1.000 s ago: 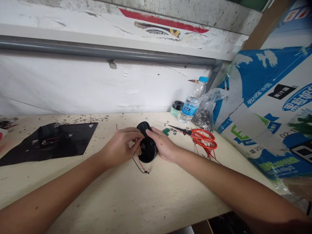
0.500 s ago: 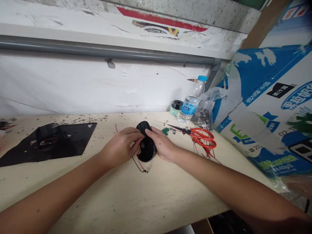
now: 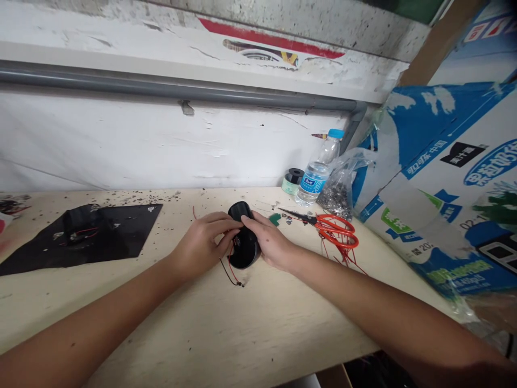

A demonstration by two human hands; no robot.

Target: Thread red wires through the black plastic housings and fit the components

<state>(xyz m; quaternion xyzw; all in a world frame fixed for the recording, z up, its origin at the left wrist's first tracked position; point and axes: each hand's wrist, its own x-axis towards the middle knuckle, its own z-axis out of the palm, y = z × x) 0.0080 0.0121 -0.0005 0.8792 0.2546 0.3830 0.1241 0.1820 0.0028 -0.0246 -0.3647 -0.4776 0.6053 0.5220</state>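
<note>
My right hand point(image 3: 270, 238) is wrapped round the right side of a black cylindrical housing point(image 3: 252, 249), its thumb across the top. The housing rests on the table, its hollow inside facing me. At the housing's left edge, my left hand point(image 3: 204, 237) has thumb and fingertips pinched together; what lies between them is too small or hidden to make out. Below those fingertips, a red wire point(image 3: 230, 261) and a black wire point(image 3: 226, 274) come out of the housing and meet on the tabletop.
Red-handled scissors point(image 3: 333, 229) lie on red wire pieces to the right. Behind stand a water bottle point(image 3: 314, 175), a solder-like spool point(image 3: 292, 181) and a plastic bag of small metal parts point(image 3: 336, 194). A black mat point(image 3: 121, 237) lies left; a large carton point(image 3: 440, 178) borders the right.
Both hands and the housing keep nearly the same pose. The view has shifted slightly, and the left fingertips have moved very little at the housing's edge.
</note>
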